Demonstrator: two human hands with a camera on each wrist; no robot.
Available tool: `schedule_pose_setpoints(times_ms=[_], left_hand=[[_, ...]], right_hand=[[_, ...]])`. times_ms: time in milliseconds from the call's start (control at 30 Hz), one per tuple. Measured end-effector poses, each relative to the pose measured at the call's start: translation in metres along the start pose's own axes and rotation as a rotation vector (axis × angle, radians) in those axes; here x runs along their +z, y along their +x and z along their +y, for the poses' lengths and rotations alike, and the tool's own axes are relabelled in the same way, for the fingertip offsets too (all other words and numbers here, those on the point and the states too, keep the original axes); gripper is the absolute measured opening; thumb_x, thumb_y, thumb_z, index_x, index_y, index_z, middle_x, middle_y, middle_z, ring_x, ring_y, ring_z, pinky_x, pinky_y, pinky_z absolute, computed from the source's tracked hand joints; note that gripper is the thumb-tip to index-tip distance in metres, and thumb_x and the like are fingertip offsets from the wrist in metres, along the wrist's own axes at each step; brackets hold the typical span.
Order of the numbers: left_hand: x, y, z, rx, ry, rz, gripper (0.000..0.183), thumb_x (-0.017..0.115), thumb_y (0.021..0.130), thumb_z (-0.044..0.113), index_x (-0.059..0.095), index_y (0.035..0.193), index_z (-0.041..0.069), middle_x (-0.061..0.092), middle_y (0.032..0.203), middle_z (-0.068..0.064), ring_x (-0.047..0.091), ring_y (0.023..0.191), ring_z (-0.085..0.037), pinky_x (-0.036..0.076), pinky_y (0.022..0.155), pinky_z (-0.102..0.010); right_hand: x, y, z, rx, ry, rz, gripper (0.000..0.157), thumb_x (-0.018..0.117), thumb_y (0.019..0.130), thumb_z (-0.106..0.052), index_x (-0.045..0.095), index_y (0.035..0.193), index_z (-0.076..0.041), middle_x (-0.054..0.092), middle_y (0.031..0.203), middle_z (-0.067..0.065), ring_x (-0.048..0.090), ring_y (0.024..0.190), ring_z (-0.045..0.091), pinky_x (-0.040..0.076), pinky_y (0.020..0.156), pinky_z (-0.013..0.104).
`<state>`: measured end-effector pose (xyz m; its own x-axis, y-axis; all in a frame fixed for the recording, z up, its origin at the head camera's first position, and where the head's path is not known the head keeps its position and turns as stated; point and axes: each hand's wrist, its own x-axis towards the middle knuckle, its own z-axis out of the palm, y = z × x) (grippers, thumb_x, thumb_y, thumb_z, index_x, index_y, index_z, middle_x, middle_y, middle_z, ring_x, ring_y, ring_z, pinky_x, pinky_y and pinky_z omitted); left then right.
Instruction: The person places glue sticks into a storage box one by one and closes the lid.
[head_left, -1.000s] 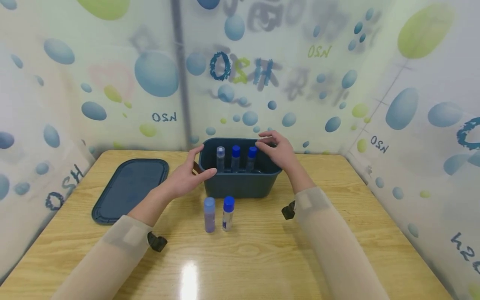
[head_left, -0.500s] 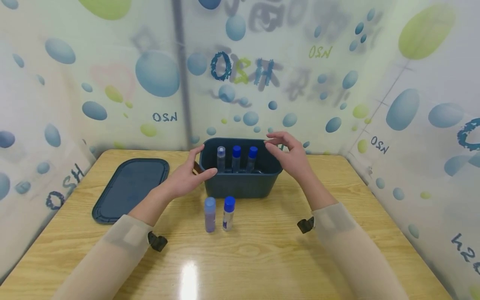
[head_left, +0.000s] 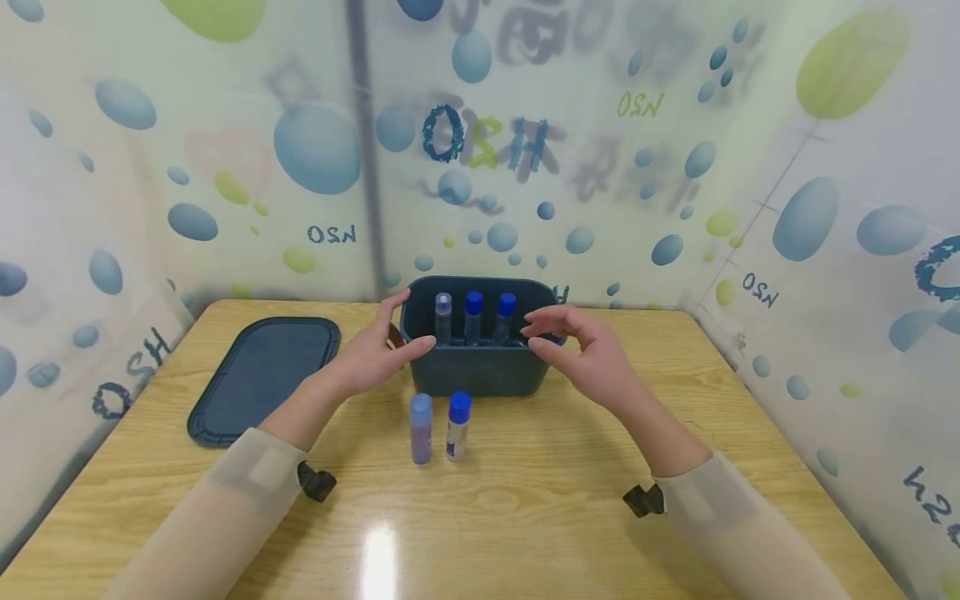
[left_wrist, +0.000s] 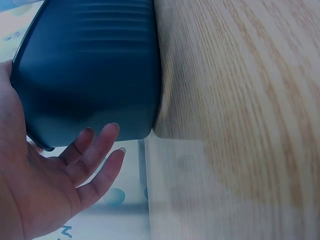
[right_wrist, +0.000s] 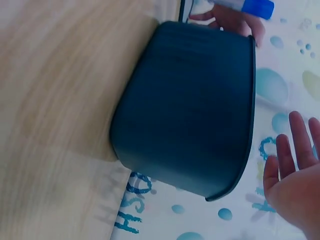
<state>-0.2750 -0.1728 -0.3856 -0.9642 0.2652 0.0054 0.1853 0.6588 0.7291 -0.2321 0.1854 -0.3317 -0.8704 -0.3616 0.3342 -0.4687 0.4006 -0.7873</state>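
My left hand (head_left: 367, 354) holds the left end of a dark blue storage box (head_left: 480, 372), thumb on the front rim and index finger at the back rim. In the left wrist view, the other fingers (left_wrist: 100, 155) bend loosely beside the box's end wall. My right hand (head_left: 592, 354) is at the box's right end, holding nothing, its fingers spread apart over the rim. Inside the box stand three tubes: one with a clear cap (head_left: 443, 315) and two with blue caps (head_left: 473, 312), their lower parts dim.
Before the box, a purple tube with a light blue cap (head_left: 422, 429) and a white, blue-capped glue stick (head_left: 457, 427) stand upright on the wooden table (head_left: 510, 517). A dark blue lid (head_left: 262, 379) lies at left. Patterned curtains (head_left: 637, 192) enclose the back and sides.
My right hand has drawn back from the box's rear rim, moving right and toward me. My left hand keeps its place on the box, and the tubes have not moved.
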Motion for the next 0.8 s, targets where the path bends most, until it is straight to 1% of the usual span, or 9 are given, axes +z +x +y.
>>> schedule_pose_setpoints(times_ms=[67, 133, 200, 333, 433, 533, 633, 800], left_hand=[[0.0, 0.0, 0.0, 0.002, -0.003, -0.002, 0.108, 0.06, 0.1, 0.079, -0.001, 0.177, 0.035, 0.069, 0.119, -0.014, 0.067, 0.091, -0.025, 0.053, 0.08, -0.04], [0.0, 0.0, 0.0, 0.001, -0.008, -0.004, 0.108, 0.06, 0.1, 0.079, -0.001, 0.177, 0.036, 0.069, 0.118, -0.014, 0.067, 0.089, -0.025, 0.054, 0.08, -0.04], [0.0, 0.0, 0.0, 0.002, -0.009, -0.005, 0.108, 0.06, 0.1, 0.079, -0.001, 0.177, 0.035, 0.069, 0.117, -0.014, 0.067, 0.087, -0.025, 0.054, 0.079, -0.04], [-0.001, 0.001, 0.0, 0.006, -0.012, -0.006, 0.108, 0.06, 0.1, 0.078, -0.002, 0.177, 0.035, 0.069, 0.115, -0.014, 0.066, 0.083, -0.025, 0.054, 0.078, -0.039], [0.0, 0.0, 0.001, 0.008, -0.011, -0.004, 0.108, 0.061, 0.101, 0.077, -0.001, 0.177, 0.035, 0.069, 0.113, -0.014, 0.066, 0.082, -0.025, 0.054, 0.077, -0.04], [0.0, -0.001, 0.001, 0.006, -0.009, 0.0, 0.107, 0.061, 0.1, 0.078, -0.001, 0.177, 0.035, 0.069, 0.112, -0.013, 0.067, 0.082, -0.025, 0.054, 0.077, -0.04], [0.001, -0.001, 0.002, 0.003, -0.01, 0.005, 0.108, 0.061, 0.1, 0.078, 0.0, 0.177, 0.035, 0.069, 0.112, -0.013, 0.067, 0.083, -0.026, 0.054, 0.077, -0.039], [0.001, -0.002, 0.003, -0.003, -0.008, 0.009, 0.108, 0.061, 0.099, 0.079, 0.001, 0.177, 0.034, 0.069, 0.112, -0.013, 0.066, 0.085, -0.026, 0.054, 0.078, -0.039]], right_hand=[[0.003, -0.005, -0.002, 0.004, 0.002, -0.03, 0.03, 0.072, 0.107, -0.02, 0.071, 0.138, -0.018, 0.079, 0.128, 0.006, 0.068, 0.119, 0.024, 0.056, 0.098, 0.036], [0.005, -0.009, -0.003, 0.011, 0.008, -0.061, 0.03, 0.073, 0.107, -0.02, 0.071, 0.137, -0.019, 0.079, 0.128, 0.007, 0.069, 0.113, 0.024, 0.058, 0.09, 0.031], [0.008, -0.013, -0.005, 0.016, 0.015, -0.092, 0.029, 0.073, 0.107, -0.02, 0.071, 0.136, -0.02, 0.079, 0.127, 0.006, 0.071, 0.108, 0.024, 0.06, 0.085, 0.03], [0.016, -0.017, -0.005, 0.012, 0.034, -0.16, 0.029, 0.074, 0.106, -0.019, 0.072, 0.135, -0.019, 0.079, 0.125, 0.002, 0.072, 0.109, 0.021, 0.06, 0.09, 0.03], [0.023, -0.019, -0.005, 0.027, 0.066, -0.211, 0.029, 0.075, 0.106, -0.018, 0.072, 0.135, -0.018, 0.078, 0.126, 0.001, 0.073, 0.111, 0.02, 0.061, 0.092, 0.029], [0.031, -0.019, -0.005, 0.053, 0.083, -0.248, 0.029, 0.076, 0.105, -0.019, 0.072, 0.135, -0.019, 0.077, 0.127, 0.001, 0.073, 0.112, 0.021, 0.061, 0.092, 0.028], [0.038, -0.019, -0.004, 0.066, 0.089, -0.288, 0.031, 0.077, 0.105, -0.021, 0.072, 0.136, -0.017, 0.076, 0.129, 0.002, 0.072, 0.111, 0.023, 0.06, 0.092, 0.027], [0.049, -0.018, -0.002, 0.07, 0.119, -0.367, 0.038, 0.077, 0.105, -0.02, 0.069, 0.141, -0.011, 0.073, 0.136, 0.011, 0.069, 0.108, 0.025, 0.059, 0.091, 0.028]])
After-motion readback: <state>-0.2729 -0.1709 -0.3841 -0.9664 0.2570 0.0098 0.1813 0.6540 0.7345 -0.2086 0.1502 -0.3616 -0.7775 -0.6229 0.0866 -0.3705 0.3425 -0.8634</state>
